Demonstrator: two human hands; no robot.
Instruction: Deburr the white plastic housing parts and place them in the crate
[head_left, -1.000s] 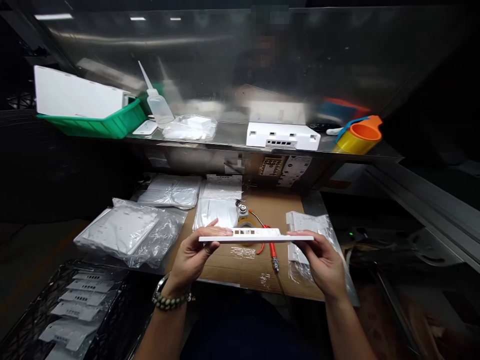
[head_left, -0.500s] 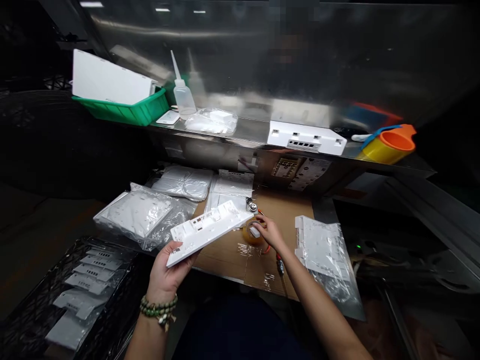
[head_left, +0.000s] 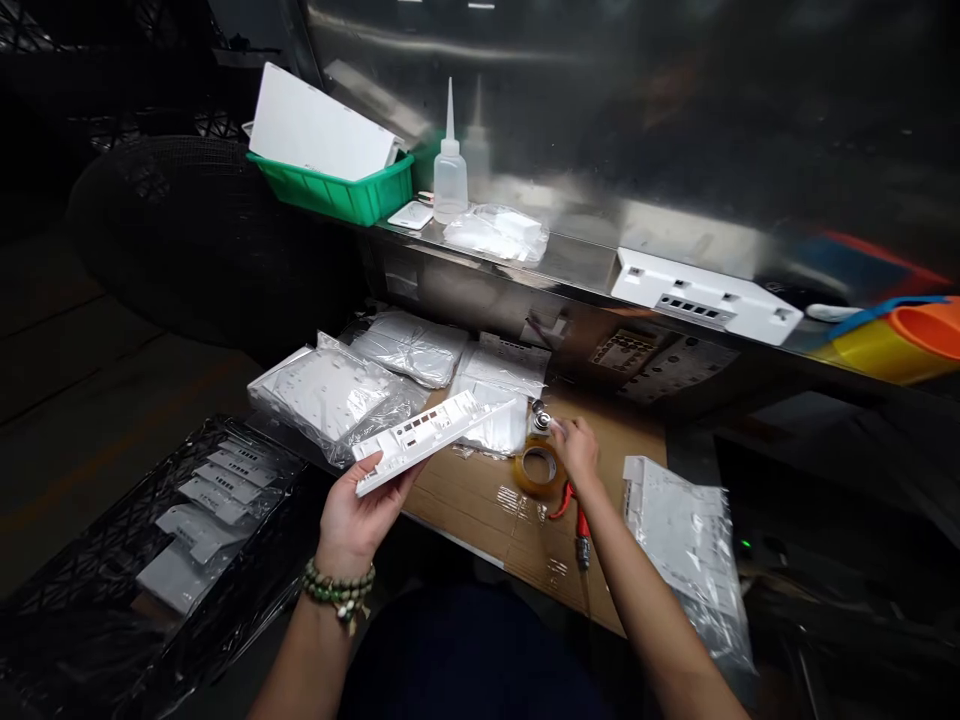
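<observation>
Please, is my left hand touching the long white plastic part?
Touching. The head view shows the left hand holding the white plastic part at its near end, with the thumb over its edge.

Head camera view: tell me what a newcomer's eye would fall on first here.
Probably the bright green bin at the left of the metal shelf, with a large white panel leaning up out of it. The yellow and orange container at the shelf's right end likely competes. Lower down, the white slotted part in the left hand stands out near the middle.
</observation>
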